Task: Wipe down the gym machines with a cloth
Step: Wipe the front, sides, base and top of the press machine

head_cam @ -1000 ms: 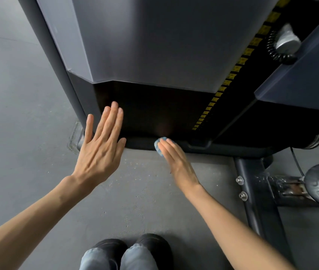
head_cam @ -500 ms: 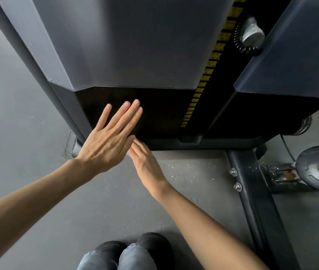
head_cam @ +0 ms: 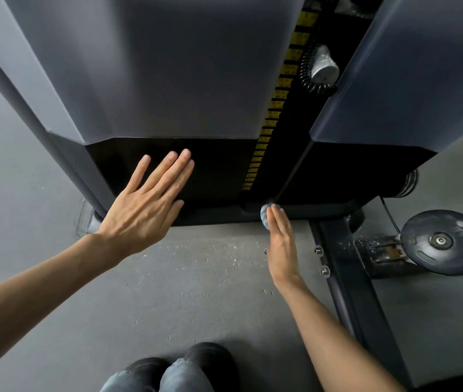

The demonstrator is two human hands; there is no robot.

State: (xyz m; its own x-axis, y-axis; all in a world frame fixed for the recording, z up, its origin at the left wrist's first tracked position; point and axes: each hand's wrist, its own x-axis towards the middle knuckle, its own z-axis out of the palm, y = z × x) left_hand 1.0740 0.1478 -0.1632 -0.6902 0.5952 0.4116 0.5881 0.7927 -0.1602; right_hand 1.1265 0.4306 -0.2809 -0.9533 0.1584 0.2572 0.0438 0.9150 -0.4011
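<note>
Left grip (head_cam: 142, 207), fingers spread, rests flat against the machine's black panel (head_cam: 219, 165). Right grip (head_cam: 281, 244), fingers straight and together, presses the blue cloth (head_cam: 264, 217) onto the base rail (head_cam: 213, 215) beneath its fingertips.

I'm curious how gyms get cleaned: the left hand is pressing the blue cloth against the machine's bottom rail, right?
Not quite: the right hand presses the blue cloth against the machine's bottom rail. The head view shows the left hand spread open, without a cloth, over the dark lower panel.
</note>
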